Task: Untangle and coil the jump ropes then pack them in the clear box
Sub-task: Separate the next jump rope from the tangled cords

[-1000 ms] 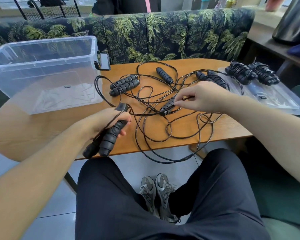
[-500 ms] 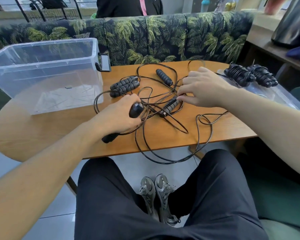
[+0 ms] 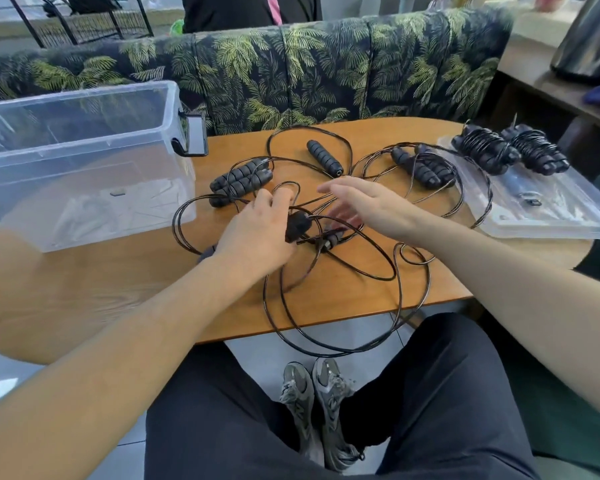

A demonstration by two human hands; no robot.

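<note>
Where it gripped rope before, right hand [image 3: 367, 206] now open above tangle [image 3: 326, 233].

A rounded orange-brown wooden table [image 3: 84, 299] stands on a pale grey tiled floor [image 3: 0, 379]. Behind it runs a dark upholstered bench with a green palm-leaf print [image 3: 309, 71]. Beyond the bench's left end stands a black metal wire rack [image 3: 80, 26]. At the right, a dark wooden side shelf [image 3: 547, 95] meets the bench's end.

I see even, soft daylight, faint shadows under my right hand [image 3: 364, 206], its fingertips motion-blurred, and wide-angle bending near the edges.
</note>
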